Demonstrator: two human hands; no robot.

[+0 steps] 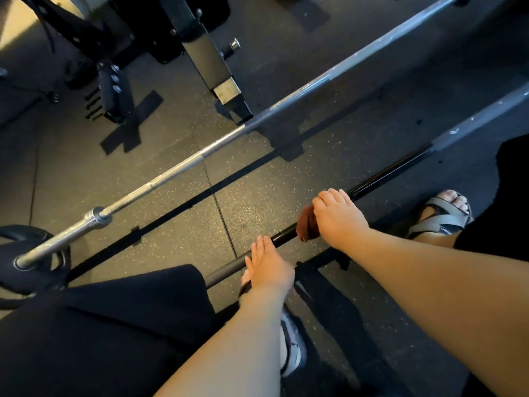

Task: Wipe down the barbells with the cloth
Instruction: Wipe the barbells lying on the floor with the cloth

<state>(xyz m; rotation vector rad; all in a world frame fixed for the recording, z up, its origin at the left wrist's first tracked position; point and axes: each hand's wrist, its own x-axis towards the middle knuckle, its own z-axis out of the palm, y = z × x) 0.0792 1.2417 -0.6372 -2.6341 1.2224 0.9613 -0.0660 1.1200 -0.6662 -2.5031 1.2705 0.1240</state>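
Right hand (340, 220): fingers curled over a brown cloth (307, 224), clamping it round the shaft of the black barbell (386, 176). Left hand (269, 266): laid across the same bar just beside the cloth, on the side nearer the body, fingers straight; thumb position cannot be told. Both forearms reach forward and down. The black barbell runs diagonally above the rubber floor (171, 224). A silver barbell (171, 174) lies parallel beyond it, one end through a weight plate (11, 233). A rack foot (226, 90) stands behind; a sandalled foot (442, 219) is at right.

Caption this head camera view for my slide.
Right hand grips brown cloth around the black barbell; left hand rests on the bar.
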